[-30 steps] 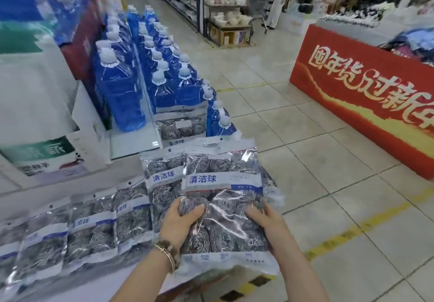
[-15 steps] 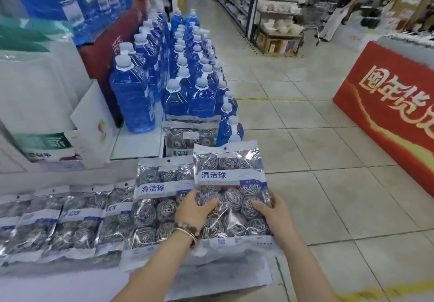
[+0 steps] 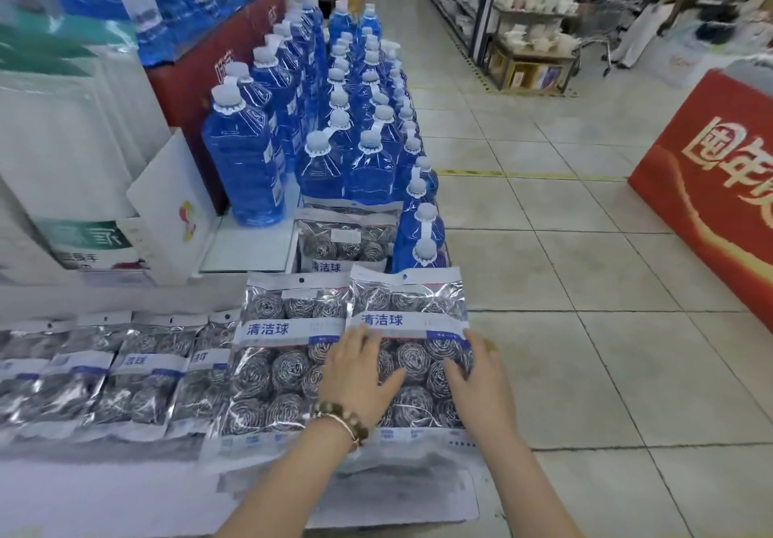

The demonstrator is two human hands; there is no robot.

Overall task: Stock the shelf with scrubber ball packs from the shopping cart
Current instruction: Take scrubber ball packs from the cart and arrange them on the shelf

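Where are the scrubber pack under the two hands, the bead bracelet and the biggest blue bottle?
scrubber pack (image 3: 382, 320): head view, on its white label band.
bead bracelet (image 3: 341, 422): head view, on the beads over the wrist.
biggest blue bottle (image 3: 242, 161): head view, on the middle of its body.

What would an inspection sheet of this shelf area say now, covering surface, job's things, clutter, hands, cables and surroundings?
Surface: white shelf, beside the aisle.
Job's things: end pack lies flat at the right end of a row of packs; a rear pack sits behind them.
Clutter: blue bottles stand behind the packs.
Hands: left hand and right hand rest flat on the end pack.
Cables: nothing seen.
Surroundings: tiled floor, red stand, far shelves.
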